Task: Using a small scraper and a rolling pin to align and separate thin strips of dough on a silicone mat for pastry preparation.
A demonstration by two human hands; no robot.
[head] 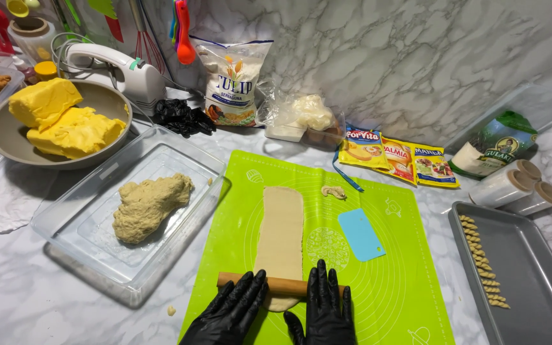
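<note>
Both my hands wear black gloves and lie flat on a wooden rolling pin (283,285) at the near end of a green silicone mat (391,268). My left hand (232,312) presses the pin's left part, my right hand (324,304) its right part. Under the pin runs a long flattened strip of pale dough (281,229), stretching away from me. A small scrap of dough (334,191) and a light blue plastic scraper (360,234) rest on the mat to the right of the strip.
A clear glass dish (84,217) with a lump of dough (149,206) stands left of the mat. Behind it are a bowl of yellow butter (65,118), a hand mixer (119,69), a flour bag (232,83) and packets. A grey tray (531,275) with shaped pieces sits right.
</note>
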